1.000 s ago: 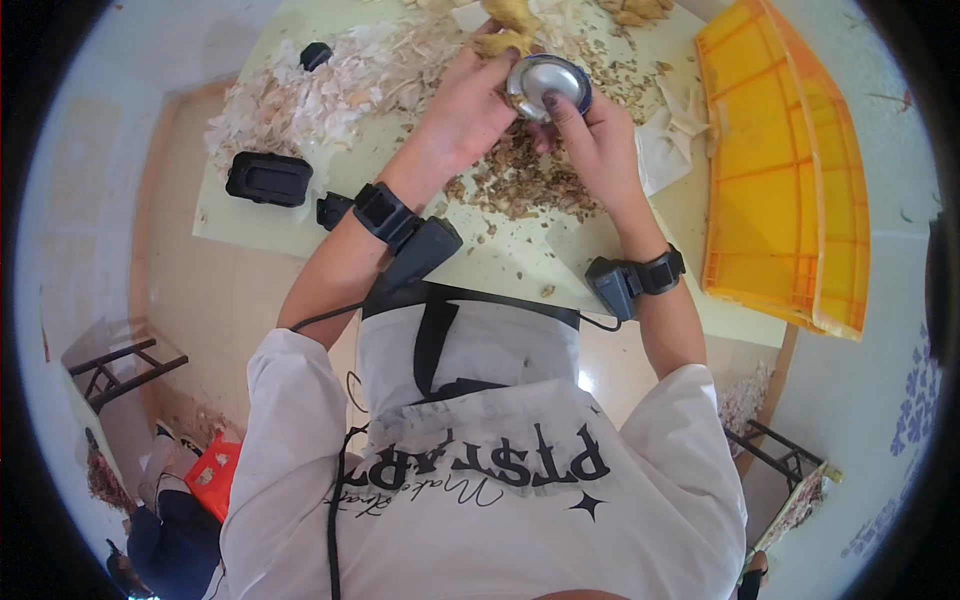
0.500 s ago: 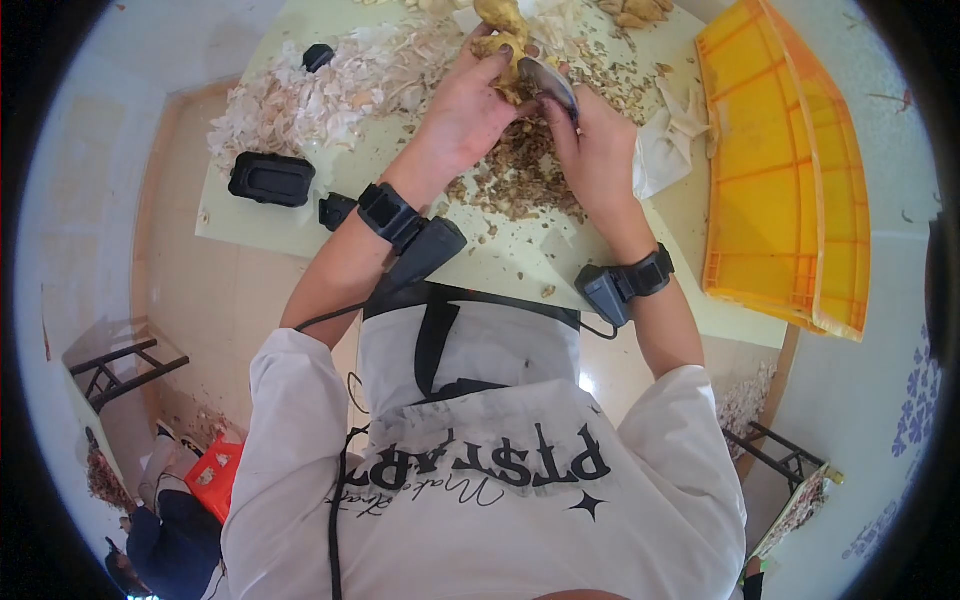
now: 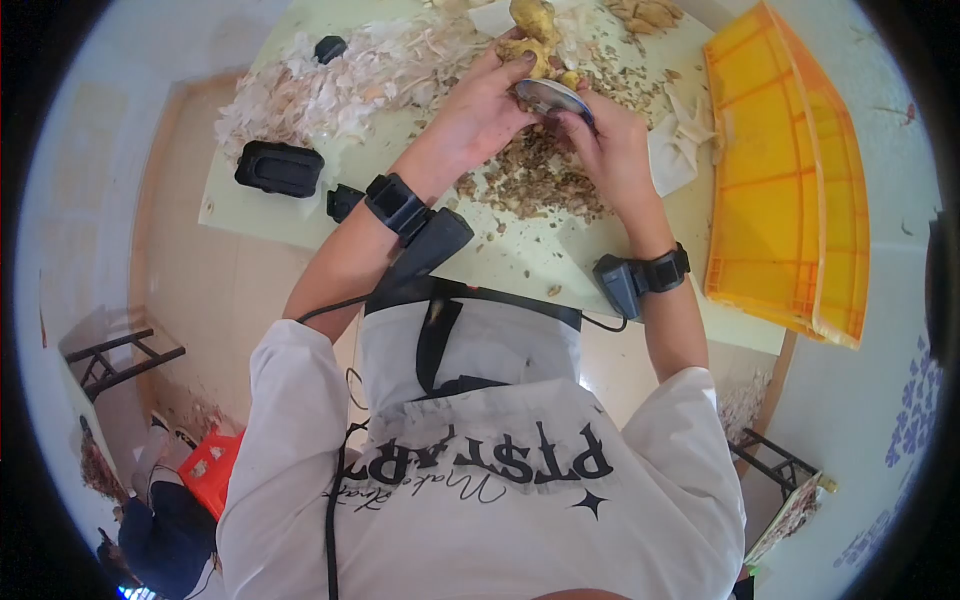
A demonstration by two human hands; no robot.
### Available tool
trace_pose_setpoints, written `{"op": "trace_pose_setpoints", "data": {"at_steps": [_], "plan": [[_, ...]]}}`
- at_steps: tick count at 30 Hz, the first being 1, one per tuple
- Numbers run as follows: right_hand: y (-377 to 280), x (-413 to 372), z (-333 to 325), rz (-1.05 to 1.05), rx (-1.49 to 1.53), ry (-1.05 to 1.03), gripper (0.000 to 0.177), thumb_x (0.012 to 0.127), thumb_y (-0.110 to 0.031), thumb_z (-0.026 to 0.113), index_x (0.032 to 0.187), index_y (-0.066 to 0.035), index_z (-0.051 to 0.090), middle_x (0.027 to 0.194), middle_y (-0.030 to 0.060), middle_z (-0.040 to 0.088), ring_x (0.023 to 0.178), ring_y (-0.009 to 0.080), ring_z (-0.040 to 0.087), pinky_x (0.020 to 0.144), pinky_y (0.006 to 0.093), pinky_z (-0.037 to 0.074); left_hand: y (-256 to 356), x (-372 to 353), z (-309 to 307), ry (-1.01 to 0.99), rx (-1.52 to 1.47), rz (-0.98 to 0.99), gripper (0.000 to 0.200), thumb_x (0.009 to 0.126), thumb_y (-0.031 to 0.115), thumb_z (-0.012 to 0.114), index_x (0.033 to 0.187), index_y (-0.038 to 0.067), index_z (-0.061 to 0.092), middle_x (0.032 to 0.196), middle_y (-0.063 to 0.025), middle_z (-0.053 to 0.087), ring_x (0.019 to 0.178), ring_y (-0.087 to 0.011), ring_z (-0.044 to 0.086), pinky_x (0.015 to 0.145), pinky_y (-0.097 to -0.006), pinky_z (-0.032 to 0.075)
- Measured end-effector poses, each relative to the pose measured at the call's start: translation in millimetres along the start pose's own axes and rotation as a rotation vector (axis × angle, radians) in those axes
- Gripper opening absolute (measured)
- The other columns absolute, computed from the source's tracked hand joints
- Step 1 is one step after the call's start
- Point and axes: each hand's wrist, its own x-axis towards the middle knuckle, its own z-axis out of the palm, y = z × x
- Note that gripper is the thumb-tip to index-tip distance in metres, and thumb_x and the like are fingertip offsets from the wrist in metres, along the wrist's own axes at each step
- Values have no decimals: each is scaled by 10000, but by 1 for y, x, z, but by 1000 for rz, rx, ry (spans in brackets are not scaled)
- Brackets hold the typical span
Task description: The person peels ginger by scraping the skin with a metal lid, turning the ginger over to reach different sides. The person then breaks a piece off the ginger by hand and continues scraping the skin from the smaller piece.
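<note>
At the far side of the table, my left hand [image 3: 484, 118] is closed around a knobby yellow ginger root [image 3: 535, 30], part of which sticks up past the fingers. My right hand [image 3: 616, 145] grips a thin, round metal lid [image 3: 556, 97] by its edge. Its near face is tilted toward me, and it sits right against the lower part of the ginger. The fingers behind the lid are hidden. Below both hands lies a scatter of brown peel scraps [image 3: 535, 180] on the pale table [image 3: 480, 262].
Pale papery shavings [image 3: 350, 90] are heaped at the left, with a black tray-like case [image 3: 278, 168] and a small black object [image 3: 330, 49]. A yellow crate [image 3: 785, 180] stands at the right. More roots [image 3: 645, 14] lie at the back. Another person [image 3: 170, 540] is at lower left.
Both hands, with the ginger and lid, have shifted slightly right in view. The lid has turned from steeply slanted to flatter, showing more of its face.
</note>
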Motion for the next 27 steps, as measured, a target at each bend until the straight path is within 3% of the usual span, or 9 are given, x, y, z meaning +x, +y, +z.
{"op": "trace_pose_setpoints", "data": {"at_steps": [3, 5, 9, 12, 15, 17, 20, 24, 27], "plan": [[0, -1, 2, 101, 59, 13, 186, 837, -150, 659, 949, -12, 604, 648, 147, 593, 583, 316, 596, 551, 347, 468, -3, 1, 3, 62, 0, 22, 443, 983, 145, 447, 1402, 152, 304, 1270, -89, 508, 1176, -241, 520, 943, -453, 466], [-4, -1, 6, 338, 337, 145, 195, 870, -149, 613, 1000, -4, 604, 654, 146, 612, 575, 290, 614, 552, 334, 475, 0, -1, 10, 118, 25, 39, 441, 989, 189, 441, 1408, 194, 303, 1291, -62, 500, 1194, -233, 503, 950, -482, 454], [0, -1, 9, 327, 258, 205, 175, 886, -140, 578, 1005, -17, 617, 656, 143, 622, 575, 275, 622, 558, 326, 479, 1, 4, 8, 118, -95, 16, 398, 976, 233, 468, 1357, 160, 379, 1304, -64, 496, 1178, -229, 501, 953, -471, 435], [0, 0, 10, 228, 51, 182, 159, 874, -133, 595, 982, -19, 617, 668, 158, 614, 591, 300, 617, 562, 340, 478, -3, 7, 2, 43, -112, -7, 430, 992, 299, 425, 1392, 165, 343, 1321, -70, 476, 1175, -229, 500, 974, -446, 423], [-7, 2, 10, 144, -33, 191, 125, 861, -130, 614, 906, -14, 599, 675, 172, 589, 608, 342, 593, 559, 374, 469, -8, 8, 1, -8, -15, 81, 477, 998, 272, 421, 1445, 236, 258, 1340, -34, 468, 1190, -218, 499, 888, -492, 481], [-13, 3, 9, 101, -98, 102, 137, 853, -126, 627, 846, -6, 561, 680, 186, 563, 629, 375, 568, 558, 415, 455, -13, 6, 0, 97, 18, 94, 493, 1003, 272, 406, 1462, 259, 226, 1290, -44, 505, 1164, -212, 512, 874, -457, 487], [-20, 4, 12, -35, -100, 139, 152, 852, -123, 629, 822, -4, 540, 675, 187, 554, 634, 382, 561, 559, 436, 448, -11, 7, 1, 144, 48, 96, 490, 1009, 283, 389, 1467, 271, 218, 1234, -49, 536, 1131, -204, 524, 884, -407, 478], [-21, 2, 14, -52, -81, 10, 141, 854, -124, 625, 866, -3, 554, 702, 194, 567, 651, 381, 569, 567, 433, 453, -5, 3, 8, 180, 13, 40, 487, 1008, 341, 382, 1464, 260, 232, 1189, -52, 556, 1108, -196, 530, 904, -385, 463], [-26, 0, 10, 68, -45, -7, 194, 846, -163, 643, 976, -30, 588, 772, 215, 595, 713, 374, 598, 634, 405, 483, -3, 1, 6, 71, -22, 15, 529, 988, 445, 379, 1461, 252, 240, 1199, -56, 555, 1124, -197, 528, 947, -412, 442]]}}
